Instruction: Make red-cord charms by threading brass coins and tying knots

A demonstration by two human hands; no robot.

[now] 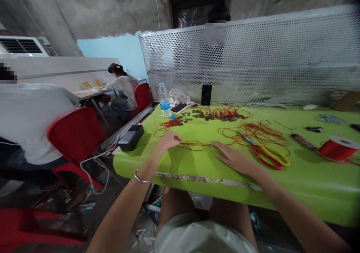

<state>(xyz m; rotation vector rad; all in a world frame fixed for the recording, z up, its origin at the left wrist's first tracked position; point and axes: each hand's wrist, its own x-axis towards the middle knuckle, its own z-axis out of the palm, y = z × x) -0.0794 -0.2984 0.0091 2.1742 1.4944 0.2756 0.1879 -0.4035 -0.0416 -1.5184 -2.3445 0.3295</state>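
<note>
My left hand [169, 140], wearing a bangle on its wrist, pinches the end of a thin red cord [194, 144] over the green table. The cord runs across to my right hand [231, 156], which lies flat with fingers stretched out, its fingertips touching the cord. Beyond my right hand spreads a loose heap of red cords [260, 131]. Scissors [268, 155] with red and yellow handles lie beside that heap. Behind my hands are a row of coin-like discs [222, 114] strung on red cord and a smaller bunch of corded discs [173, 122].
A power bank [131, 137] stands at the table's left edge. Behind it are a water bottle [164, 102] and a phone [179, 107]; another phone [206, 94] leans on the perforated screen. A red cord spool [334, 149] sits right. Co-workers sit at left near red chairs [74, 134].
</note>
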